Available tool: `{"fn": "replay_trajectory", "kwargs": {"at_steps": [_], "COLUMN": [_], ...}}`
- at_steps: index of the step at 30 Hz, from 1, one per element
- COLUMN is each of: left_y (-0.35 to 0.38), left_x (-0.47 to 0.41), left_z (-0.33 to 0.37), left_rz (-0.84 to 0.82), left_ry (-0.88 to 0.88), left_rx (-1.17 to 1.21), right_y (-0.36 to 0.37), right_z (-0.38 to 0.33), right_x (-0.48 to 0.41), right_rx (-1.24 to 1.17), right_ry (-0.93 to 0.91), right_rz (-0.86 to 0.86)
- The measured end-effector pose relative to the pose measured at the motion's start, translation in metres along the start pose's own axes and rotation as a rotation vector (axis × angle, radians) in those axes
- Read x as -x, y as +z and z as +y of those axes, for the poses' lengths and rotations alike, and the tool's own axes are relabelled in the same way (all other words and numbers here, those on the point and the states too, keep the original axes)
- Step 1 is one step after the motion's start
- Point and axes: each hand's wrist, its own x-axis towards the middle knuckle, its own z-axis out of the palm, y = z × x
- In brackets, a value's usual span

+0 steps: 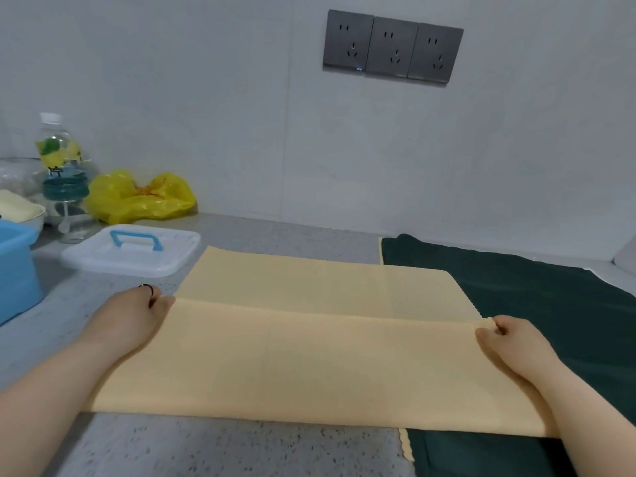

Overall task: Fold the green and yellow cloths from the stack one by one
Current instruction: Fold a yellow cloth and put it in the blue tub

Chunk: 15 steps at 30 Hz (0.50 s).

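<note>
A pale yellow cloth lies across the grey speckled counter, its near half lifted and carried over the far half. My left hand pinches the folded edge's left corner, a dark ring on one finger. My right hand pinches the right corner of that same edge. To the right, a dark green cloth lies spread flat, partly under the yellow cloth, with another yellow edge peeking out beneath it at the front.
A white lid with a blue handle lies left of the cloth. A blue tub stands at the far left. Behind are a bottle and a yellow plastic bag. Wall sockets hang above.
</note>
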Motion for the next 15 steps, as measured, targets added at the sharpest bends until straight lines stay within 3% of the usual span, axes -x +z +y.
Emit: {"fn": "replay_trajectory", "kwargs": {"at_steps": [8,15], "left_y": [0.002,0.002], "left_x": [-0.006,-0.013], "left_z": [0.004,0.007], "left_rz": [-0.062,-0.103], "left_ry": [0.023,-0.006], "left_rx": [-0.180,-0.304], "right_y": [0.005,0.005], "right_z": [-0.003,-0.002], "right_x": [-0.004,-0.007], "right_rx": [0.188,0.199], "right_ry": [-0.016,-0.011], "right_rz": [0.010,0.006]}}
